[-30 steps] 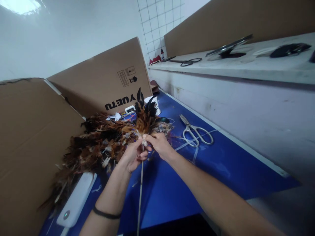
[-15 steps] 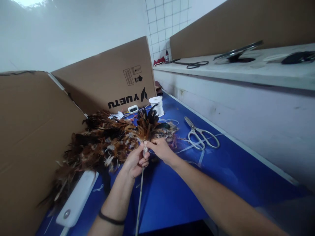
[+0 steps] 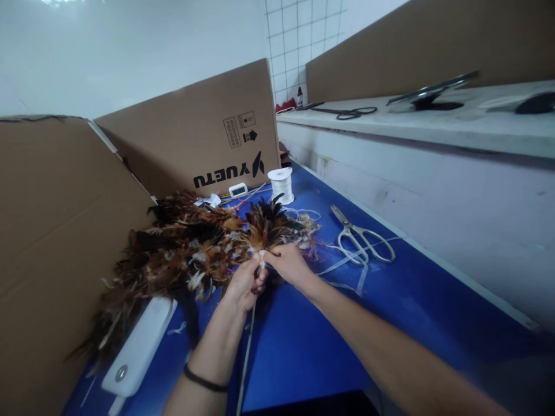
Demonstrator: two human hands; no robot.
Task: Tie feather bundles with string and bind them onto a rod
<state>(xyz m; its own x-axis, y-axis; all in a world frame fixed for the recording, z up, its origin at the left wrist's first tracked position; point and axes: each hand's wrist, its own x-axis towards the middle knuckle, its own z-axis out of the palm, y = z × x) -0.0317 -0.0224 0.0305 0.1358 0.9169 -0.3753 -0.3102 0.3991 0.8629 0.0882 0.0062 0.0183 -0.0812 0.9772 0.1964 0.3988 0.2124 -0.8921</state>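
My left hand (image 3: 246, 283) is closed round the pale base of a brown and black feather bundle (image 3: 263, 226), which points up and away from me. A thin stick (image 3: 247, 352) runs down from below this hand toward the near edge. My right hand (image 3: 286, 261) pinches the same base from the right, its thumb against the left fingers. Behind and to the left lies a large heap of brown feathers (image 3: 169, 260). Silver scissors (image 3: 362, 234) rest on the blue table (image 3: 303, 352) at the right, across a thin pale ribbon (image 3: 338, 264).
A white spool (image 3: 281, 186) and a small white display device (image 3: 238, 190) stand near a cardboard box (image 3: 186, 133). A long white device (image 3: 141, 346) lies at the left by another cardboard panel (image 3: 56, 231). Dark scissors (image 3: 351, 112) lie on the white ledge (image 3: 433, 130).
The view has shifted slightly, so most things appear a little farther right. Both hands keep hold of the bundle's base, with little change in their grip.
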